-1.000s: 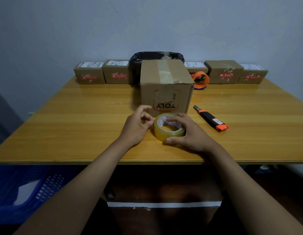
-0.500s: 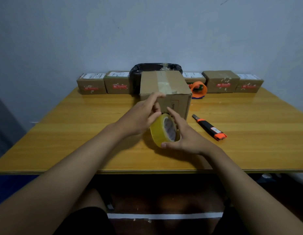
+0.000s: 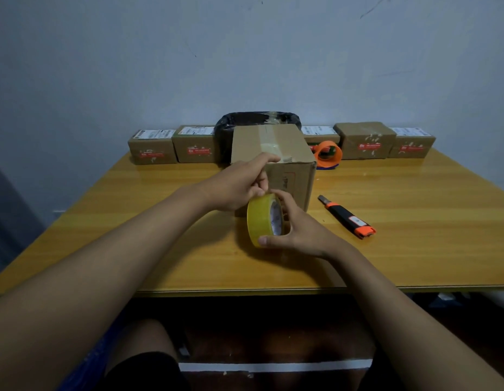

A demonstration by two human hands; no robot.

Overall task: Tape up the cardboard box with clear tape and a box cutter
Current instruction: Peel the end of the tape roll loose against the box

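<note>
The left hand point(image 3: 239, 187) and the yellowish clear tape roll point(image 3: 263, 220) cover much of the brown cardboard box point(image 3: 273, 148) front; its red print is unreadable. Small labels on the rear brown parcels point(image 3: 152, 146) are too small to read.

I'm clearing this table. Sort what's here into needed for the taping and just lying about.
Needed: tape roll in right hand, left hand at its top; cardboard box; box cutter.

Lying about: five small parcels, black bag, orange tape dispenser.

Yellowish tape roll point(image 3: 259, 221), brown cardboard box point(image 3: 273, 145), black-and-orange box cutter point(image 3: 348, 218), honey-yellow wooden table point(image 3: 414, 221).
</note>
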